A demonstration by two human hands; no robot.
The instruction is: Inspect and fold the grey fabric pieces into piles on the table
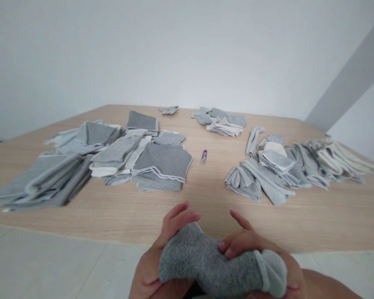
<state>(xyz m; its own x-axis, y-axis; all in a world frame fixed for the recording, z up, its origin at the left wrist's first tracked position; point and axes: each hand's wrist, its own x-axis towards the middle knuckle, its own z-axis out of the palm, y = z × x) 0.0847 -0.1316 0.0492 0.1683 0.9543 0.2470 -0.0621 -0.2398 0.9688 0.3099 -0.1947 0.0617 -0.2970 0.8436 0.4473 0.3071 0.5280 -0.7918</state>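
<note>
A grey knit fabric piece (202,259), bunched and bent, hangs between my two hands just in front of the table's near edge. At its right end it has a paler turned edge (272,272). My left hand (162,253) grips its left end, with the fingers curled over the top. Pressing into the cloth at the middle right are fingers of my right hand (252,243), while its index finger points up and away. The undersides of both hands are partly hidden by the cloth.
Stacks of folded grey cloth pieces (163,160) lie left on the wooden table (205,195). More cloth heaps (277,162) lie at the right, and a smaller pile (220,120) is at the back. Purple-handled thread snips (204,156) rest mid-table. A white wall (187,54) stands behind.
</note>
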